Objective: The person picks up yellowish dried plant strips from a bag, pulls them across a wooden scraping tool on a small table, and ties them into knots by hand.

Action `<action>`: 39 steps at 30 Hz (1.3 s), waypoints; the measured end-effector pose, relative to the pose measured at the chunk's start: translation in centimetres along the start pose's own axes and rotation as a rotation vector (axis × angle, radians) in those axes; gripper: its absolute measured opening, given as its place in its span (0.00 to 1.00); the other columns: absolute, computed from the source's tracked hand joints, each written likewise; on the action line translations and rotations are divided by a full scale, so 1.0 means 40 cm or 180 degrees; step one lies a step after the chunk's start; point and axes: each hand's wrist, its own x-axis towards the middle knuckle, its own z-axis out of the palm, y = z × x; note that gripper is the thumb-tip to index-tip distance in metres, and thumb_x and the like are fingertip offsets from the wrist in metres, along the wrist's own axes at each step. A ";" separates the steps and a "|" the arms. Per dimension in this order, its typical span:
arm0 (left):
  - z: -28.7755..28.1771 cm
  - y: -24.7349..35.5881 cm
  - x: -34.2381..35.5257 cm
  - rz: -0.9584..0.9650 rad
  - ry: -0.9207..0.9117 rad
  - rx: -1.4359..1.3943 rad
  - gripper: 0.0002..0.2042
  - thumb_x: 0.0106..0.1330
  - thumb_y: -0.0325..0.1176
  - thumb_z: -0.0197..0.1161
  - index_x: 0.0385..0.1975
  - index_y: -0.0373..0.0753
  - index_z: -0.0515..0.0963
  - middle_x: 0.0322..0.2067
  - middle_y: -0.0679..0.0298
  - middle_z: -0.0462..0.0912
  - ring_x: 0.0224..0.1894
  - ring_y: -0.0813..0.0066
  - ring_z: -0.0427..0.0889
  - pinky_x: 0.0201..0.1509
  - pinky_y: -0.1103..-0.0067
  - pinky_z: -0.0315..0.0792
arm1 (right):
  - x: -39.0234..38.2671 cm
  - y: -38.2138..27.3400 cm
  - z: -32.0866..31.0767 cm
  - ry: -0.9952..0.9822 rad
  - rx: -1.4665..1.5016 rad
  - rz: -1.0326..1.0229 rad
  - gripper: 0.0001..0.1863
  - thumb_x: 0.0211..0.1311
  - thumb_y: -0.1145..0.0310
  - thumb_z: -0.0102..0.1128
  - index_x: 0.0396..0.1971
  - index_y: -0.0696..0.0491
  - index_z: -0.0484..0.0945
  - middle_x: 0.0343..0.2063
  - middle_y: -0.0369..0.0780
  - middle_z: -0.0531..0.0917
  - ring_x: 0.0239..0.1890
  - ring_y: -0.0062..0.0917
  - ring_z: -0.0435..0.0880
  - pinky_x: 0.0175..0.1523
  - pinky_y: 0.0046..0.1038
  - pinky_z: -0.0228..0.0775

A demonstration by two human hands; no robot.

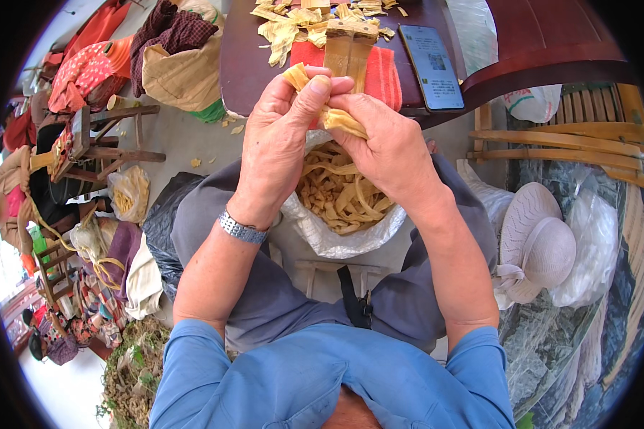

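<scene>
My left hand (279, 136) and my right hand (379, 143) are raised close together at the table's near edge, both closed on a pale yellow dried strip (343, 124), whose upper end sticks out past my left fingers. Just beyond them a wooden block tool (348, 46) stands on a red cloth (383, 79), with loose yellow scraps (279, 37) scattered behind it. Below my hands, between my knees, a white woven sack (313, 243) holds many tangled strips of the same kind (336, 193). A wristwatch (242, 228) is on my left wrist.
The dark red table (241, 64) carries a phone (431, 66). To the left are a small wooden stool (122, 154), piled cloths (175, 68) and a bag of strips (129, 193). To the right are a wooden slatted chair (558, 143), a pale brimmed hat (544, 243) and plastic sheeting (583, 264).
</scene>
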 end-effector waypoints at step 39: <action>-0.049 0.065 0.004 -0.1091 -0.0142 0.0579 0.16 0.77 0.44 0.54 0.50 0.38 0.77 0.25 0.70 0.76 0.22 0.84 0.70 0.27 0.86 0.65 | -0.043 -0.035 -0.023 -0.0499 0.1440 0.1832 0.13 0.71 0.61 0.61 0.36 0.57 0.78 0.22 0.38 0.81 0.26 0.17 0.77 0.33 0.26 0.71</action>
